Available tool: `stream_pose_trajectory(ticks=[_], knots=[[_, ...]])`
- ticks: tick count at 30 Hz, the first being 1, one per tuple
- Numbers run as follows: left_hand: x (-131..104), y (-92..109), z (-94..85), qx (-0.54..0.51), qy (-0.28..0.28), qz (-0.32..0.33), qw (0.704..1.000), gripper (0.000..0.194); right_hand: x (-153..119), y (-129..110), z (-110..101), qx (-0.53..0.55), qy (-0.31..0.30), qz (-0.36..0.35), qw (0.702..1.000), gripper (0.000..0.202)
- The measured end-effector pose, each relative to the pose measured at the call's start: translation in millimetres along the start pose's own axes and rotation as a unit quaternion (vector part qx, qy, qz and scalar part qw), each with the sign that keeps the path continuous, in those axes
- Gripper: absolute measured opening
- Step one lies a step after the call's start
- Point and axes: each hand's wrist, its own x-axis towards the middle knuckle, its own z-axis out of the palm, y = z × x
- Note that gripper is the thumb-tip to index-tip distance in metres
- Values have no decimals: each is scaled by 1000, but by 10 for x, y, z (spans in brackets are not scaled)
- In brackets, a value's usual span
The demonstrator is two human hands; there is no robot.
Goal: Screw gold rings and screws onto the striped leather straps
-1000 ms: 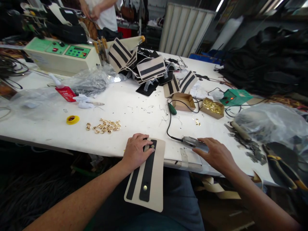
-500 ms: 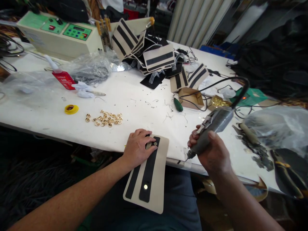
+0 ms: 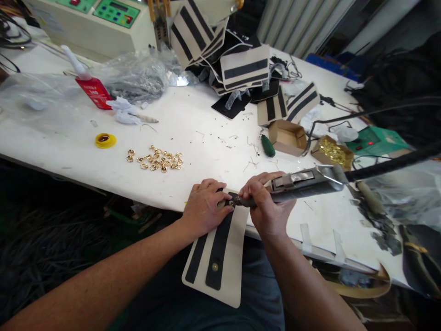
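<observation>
Our left hand presses flat the striped panel; just beside it, our right hand grips the power tool, tip on the upper stud. We judge the lower stud already set, this one in progress.

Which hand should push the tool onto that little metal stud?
Right, probably. The right hand has the electric tool in its grip, tip at the stud. The left hand is pressing down the striped panel.

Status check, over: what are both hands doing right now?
Left hand pressing striped panel flat. Right hand gripping corded power tool, tip at panel's top stud. Nothing blocking.
</observation>
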Motion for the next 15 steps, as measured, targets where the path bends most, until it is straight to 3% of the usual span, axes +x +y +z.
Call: stream_pose_trajectory(ticks=[9,15], knots=[[6,0,-10,-6,-4,0,1000,20,-11,42,-1,-18,-23,-29,999,25],[-1,-9,14,-8,0,-2,1000,18,-6,69,9,-16,-73,-42,996,22]])
